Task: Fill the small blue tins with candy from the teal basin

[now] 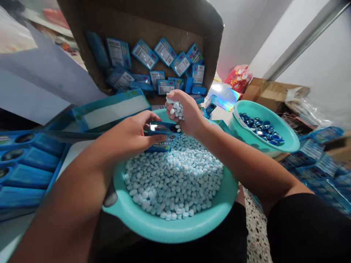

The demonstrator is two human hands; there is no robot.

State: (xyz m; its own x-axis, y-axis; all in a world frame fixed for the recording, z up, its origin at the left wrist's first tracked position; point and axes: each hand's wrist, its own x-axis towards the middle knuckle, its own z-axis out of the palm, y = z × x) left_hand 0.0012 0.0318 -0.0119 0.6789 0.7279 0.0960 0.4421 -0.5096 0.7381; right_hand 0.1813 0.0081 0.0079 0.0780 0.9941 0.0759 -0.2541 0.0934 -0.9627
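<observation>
A turquoise basin in front of me is filled with small pale blue and white candy tablets. Over its far part, my left hand grips a small blue candy box, which lies tilted with a dark round opening toward the right. My right hand is curled around a handful of tablets, just above that opening. One or two tablets sit between the hand and the opening. The inside of the box is hidden.
Behind the basin, a cardboard box on its side holds several blue boxes. At right stands a turquoise colander with shiny blue lids. Blue boxes in a tray lie at left; stacked blue packs are far right.
</observation>
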